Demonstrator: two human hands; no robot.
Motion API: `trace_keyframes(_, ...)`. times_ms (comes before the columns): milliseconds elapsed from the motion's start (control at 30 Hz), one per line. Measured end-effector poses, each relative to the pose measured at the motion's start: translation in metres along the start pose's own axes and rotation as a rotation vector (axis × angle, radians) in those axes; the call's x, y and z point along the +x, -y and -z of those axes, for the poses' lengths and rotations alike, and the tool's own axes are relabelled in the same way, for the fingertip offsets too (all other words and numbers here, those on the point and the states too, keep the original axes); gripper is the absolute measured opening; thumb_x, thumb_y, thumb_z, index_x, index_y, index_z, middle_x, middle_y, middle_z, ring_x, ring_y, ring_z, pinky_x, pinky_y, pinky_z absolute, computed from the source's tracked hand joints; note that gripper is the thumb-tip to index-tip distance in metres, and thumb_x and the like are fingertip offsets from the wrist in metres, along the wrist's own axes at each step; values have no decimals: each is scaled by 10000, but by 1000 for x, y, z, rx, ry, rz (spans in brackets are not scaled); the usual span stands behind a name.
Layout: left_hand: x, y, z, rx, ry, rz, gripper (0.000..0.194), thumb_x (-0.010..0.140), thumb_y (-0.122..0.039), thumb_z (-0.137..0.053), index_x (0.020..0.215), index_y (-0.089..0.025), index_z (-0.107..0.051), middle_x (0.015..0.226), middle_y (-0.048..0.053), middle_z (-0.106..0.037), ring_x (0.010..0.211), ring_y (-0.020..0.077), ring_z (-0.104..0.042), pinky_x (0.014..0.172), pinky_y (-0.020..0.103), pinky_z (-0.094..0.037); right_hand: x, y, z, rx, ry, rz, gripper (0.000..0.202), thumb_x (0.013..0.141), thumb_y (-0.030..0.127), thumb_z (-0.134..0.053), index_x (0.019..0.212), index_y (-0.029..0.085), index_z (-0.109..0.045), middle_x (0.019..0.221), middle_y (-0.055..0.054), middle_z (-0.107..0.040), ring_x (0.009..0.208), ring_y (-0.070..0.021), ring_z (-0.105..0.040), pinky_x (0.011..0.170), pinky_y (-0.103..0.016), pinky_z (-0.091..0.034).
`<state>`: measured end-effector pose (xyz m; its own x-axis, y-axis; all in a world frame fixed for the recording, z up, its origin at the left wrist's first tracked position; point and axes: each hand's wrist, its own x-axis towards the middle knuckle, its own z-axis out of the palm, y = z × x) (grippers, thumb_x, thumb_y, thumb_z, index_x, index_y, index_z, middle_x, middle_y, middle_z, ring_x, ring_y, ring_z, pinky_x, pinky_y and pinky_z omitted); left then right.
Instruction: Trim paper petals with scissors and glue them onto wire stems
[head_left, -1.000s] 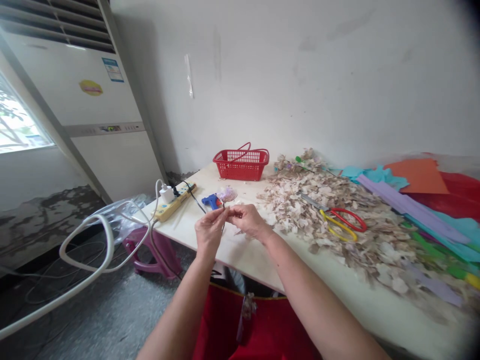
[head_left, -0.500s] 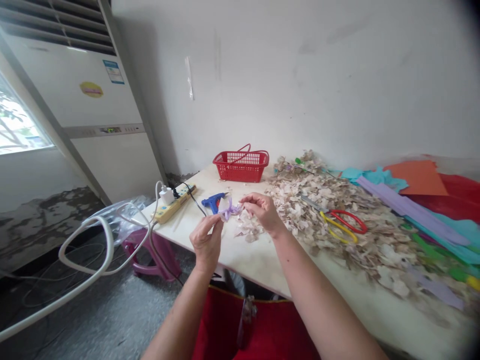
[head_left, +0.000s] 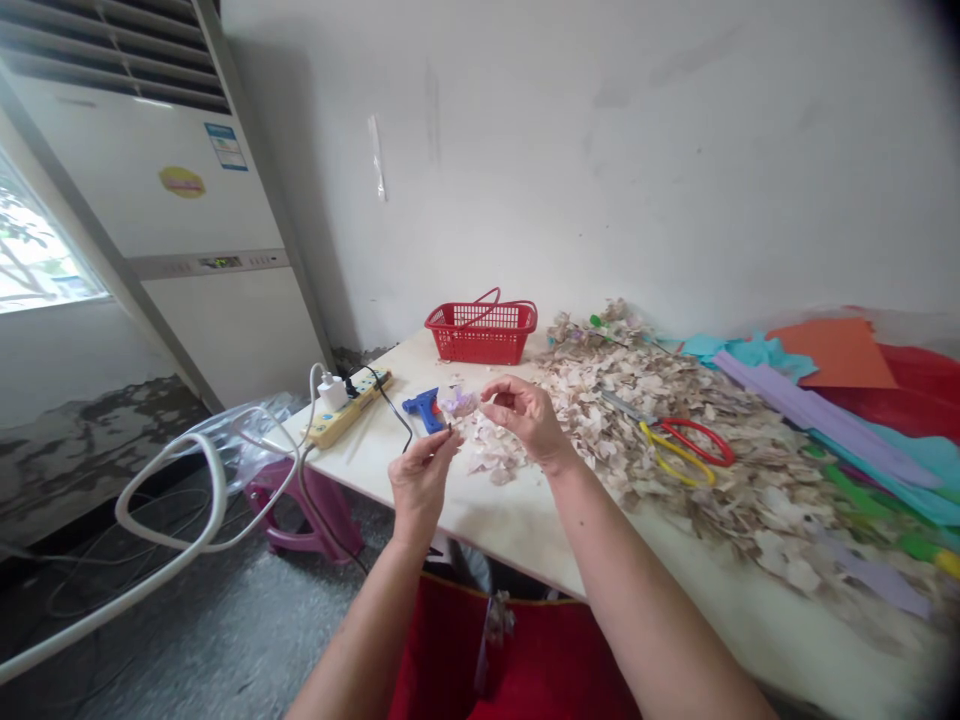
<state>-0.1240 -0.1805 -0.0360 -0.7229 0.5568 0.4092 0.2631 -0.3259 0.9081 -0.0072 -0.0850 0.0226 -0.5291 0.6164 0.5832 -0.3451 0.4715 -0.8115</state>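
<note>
My left hand (head_left: 421, 480) is pinched near the table's front edge, with a small dark tip showing at its fingertips; the rest of what it holds is hidden. To its right my right hand (head_left: 525, 415) is raised with thumb and forefinger curved and a gap between them. A crumpled light purple piece (head_left: 459, 402) shows between and just beyond the hands. Behind the left hand lies a blue glue gun (head_left: 426, 408). A heap of pale petal-like scraps (head_left: 592, 400) spreads to the right of the right hand.
A red basket (head_left: 484, 335) stands at the back of the table. Yellow-red scissors (head_left: 690, 455) lie on the scraps. A yellow power strip (head_left: 349, 410) sits at the left edge. Coloured sheets (head_left: 832, 355) lie at right; a purple stool (head_left: 311, 515) stands below left.
The light purple piece, stretched between both hands before, now sits beyond them. My left hand has turned slightly, and the right fingers have parted. The glue gun looks slightly turned.
</note>
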Motion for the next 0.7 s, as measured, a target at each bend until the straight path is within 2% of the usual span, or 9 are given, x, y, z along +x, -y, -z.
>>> trace_keyframes(133, -1, -6, -3, -109, 54, 144, 257, 607, -328, -696, 773, -132, -680, 663, 47, -688, 608, 143, -619, 618, 250, -487, 0, -1, -2, -70, -16, 2, 170, 663, 282, -656, 765, 164, -588, 618, 24, -492, 547, -81, -408, 519, -215, -330)
trace_keyframes(333, 0, -15, -4, -178, 90, 306, 281, 564, -312, -727, 749, -109, -670, 598, 38, -673, 505, 96, -571, 523, 204, -444, 3, -6, -2, -85, -47, 95, 138, 653, 229, -663, 751, 186, -574, 765, 10, -523, 556, -71, -405, 526, -216, -341)
trace_keyframes(500, 1, -17, -4, -176, 110, 360, 295, 548, -321, -734, 736, -105, -665, 592, 47, -671, 487, 96, -563, 496, 200, -426, 3, -5, -1, -140, -15, 153, 118, 665, 207, -649, 745, 187, -565, 807, 1, -530, 556, -68, -406, 547, -223, -358)
trace_keyframes(700, 2, -18, -4, -122, 134, 361, 303, 553, -340, -725, 731, -102, -664, 583, 47, -662, 481, 96, -556, 471, 192, -411, 3, -5, -2, -222, -12, 194, 161, 647, 219, -669, 775, 196, -574, 847, -2, -510, 527, -53, -407, 528, -223, -367)
